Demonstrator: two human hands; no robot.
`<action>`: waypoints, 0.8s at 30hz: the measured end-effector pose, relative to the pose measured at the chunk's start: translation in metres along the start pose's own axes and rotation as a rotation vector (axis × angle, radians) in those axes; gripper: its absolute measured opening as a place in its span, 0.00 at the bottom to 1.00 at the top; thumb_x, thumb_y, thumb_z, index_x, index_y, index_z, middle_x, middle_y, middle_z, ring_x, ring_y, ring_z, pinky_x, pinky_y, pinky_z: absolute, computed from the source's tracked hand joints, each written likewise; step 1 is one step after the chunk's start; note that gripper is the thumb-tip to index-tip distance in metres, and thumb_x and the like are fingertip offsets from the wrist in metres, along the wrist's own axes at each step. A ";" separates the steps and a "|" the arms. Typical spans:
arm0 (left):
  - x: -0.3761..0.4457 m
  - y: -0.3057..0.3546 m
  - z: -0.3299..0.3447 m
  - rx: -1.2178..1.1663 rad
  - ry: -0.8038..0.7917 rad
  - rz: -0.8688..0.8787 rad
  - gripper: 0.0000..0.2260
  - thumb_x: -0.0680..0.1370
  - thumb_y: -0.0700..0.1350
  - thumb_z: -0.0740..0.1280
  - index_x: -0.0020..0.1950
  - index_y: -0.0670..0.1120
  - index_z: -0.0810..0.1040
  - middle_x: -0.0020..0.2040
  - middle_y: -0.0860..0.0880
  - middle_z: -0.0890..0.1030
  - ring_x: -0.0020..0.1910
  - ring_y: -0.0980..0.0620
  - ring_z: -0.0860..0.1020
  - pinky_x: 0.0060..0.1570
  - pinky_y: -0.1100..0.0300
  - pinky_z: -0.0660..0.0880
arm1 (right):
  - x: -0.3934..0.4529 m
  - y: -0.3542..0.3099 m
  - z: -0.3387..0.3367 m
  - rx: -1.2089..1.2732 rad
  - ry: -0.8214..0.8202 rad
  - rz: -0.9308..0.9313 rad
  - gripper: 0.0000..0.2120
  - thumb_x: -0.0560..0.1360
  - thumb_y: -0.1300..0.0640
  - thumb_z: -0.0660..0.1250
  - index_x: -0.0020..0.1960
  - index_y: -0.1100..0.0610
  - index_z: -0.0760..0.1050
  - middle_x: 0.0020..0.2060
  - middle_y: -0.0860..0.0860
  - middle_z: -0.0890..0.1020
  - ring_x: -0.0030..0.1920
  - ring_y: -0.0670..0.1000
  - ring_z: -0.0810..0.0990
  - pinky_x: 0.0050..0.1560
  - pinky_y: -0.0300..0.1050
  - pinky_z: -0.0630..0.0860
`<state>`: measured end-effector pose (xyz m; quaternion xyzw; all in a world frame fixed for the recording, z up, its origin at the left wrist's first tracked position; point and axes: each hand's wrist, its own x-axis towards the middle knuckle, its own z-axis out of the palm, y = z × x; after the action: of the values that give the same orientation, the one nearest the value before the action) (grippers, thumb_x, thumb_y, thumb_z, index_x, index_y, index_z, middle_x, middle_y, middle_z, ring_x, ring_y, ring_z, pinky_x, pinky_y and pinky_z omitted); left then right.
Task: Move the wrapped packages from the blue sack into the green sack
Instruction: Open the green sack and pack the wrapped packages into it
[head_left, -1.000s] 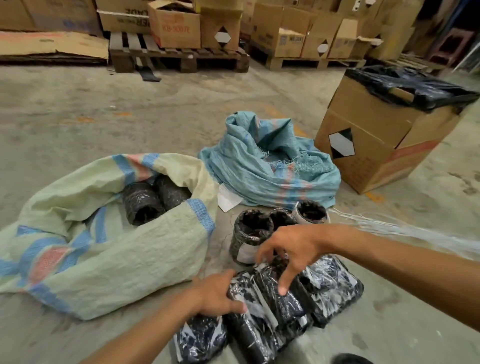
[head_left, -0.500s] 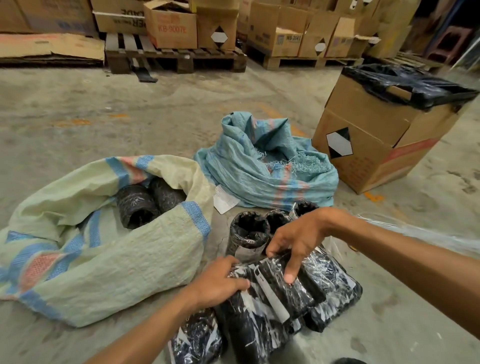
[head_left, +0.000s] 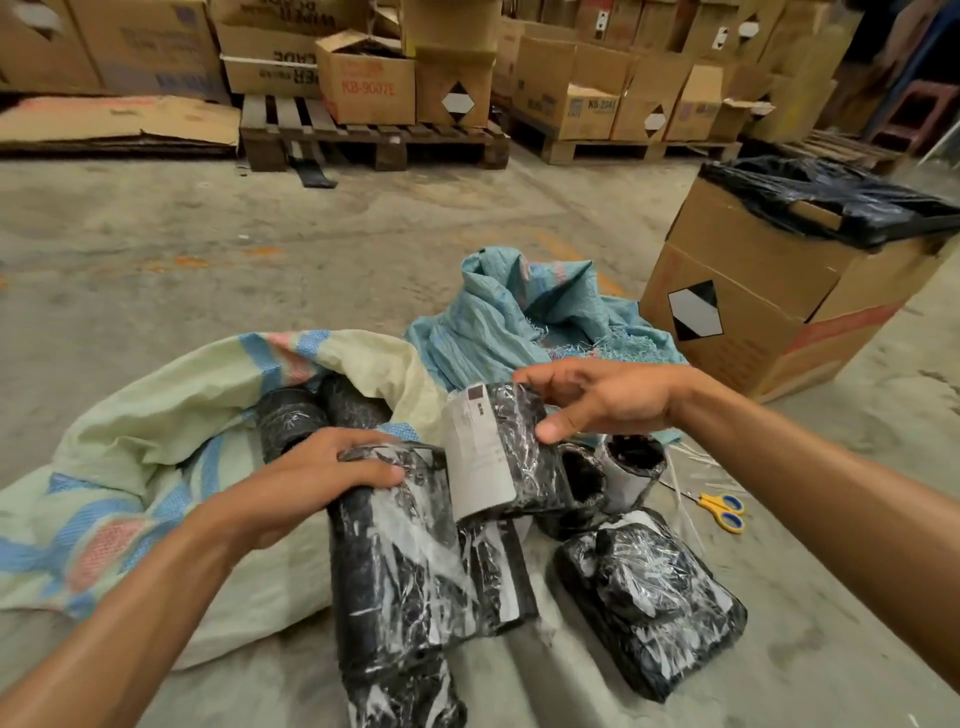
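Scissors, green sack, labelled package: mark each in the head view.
scissors (head_left: 723, 510): head view, on the yellow handles.
green sack (head_left: 171, 415): head view, on its bare upper cloth.
labelled package (head_left: 480, 452): head view, on its white label.

Glossy crinkled plastic wrap on black packages (head_left: 405, 545), coarse woven green sack (head_left: 171, 467), rough matt concrete floor (head_left: 260, 234)

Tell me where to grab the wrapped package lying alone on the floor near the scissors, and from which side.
Take the lone package across its narrow width, near the middle, coming down from above. It lies flat on the floor, long and bulging, with bare floor along both long sides. Its plastic wrap looks slick, so a full wrap-around hold probably beats a pinch.
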<state>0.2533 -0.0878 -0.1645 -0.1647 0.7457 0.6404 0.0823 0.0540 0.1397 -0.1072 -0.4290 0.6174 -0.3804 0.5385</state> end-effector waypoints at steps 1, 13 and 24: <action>-0.003 0.002 -0.012 -0.038 0.040 0.016 0.12 0.72 0.42 0.73 0.54 0.50 0.84 0.52 0.49 0.86 0.53 0.50 0.83 0.57 0.54 0.76 | 0.007 -0.003 0.000 0.041 0.034 -0.048 0.18 0.73 0.70 0.65 0.63 0.63 0.71 0.58 0.56 0.78 0.60 0.53 0.76 0.63 0.45 0.72; -0.010 -0.040 -0.146 -0.507 0.842 0.159 0.13 0.70 0.41 0.75 0.54 0.41 0.82 0.52 0.40 0.84 0.42 0.49 0.83 0.48 0.58 0.81 | 0.156 -0.038 0.034 -0.027 0.593 -0.296 0.09 0.75 0.65 0.67 0.54 0.61 0.74 0.48 0.55 0.76 0.50 0.49 0.76 0.56 0.52 0.77; 0.048 -0.084 -0.198 -0.457 0.838 -0.164 0.18 0.63 0.49 0.78 0.48 0.41 0.84 0.42 0.40 0.86 0.43 0.39 0.84 0.51 0.45 0.81 | 0.278 -0.026 0.027 -0.682 0.370 0.204 0.09 0.73 0.53 0.67 0.49 0.58 0.75 0.43 0.52 0.78 0.43 0.52 0.78 0.36 0.42 0.70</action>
<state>0.2558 -0.2993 -0.2254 -0.4806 0.5393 0.6578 -0.2134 0.0693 -0.1308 -0.1807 -0.4441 0.8342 -0.1689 0.2799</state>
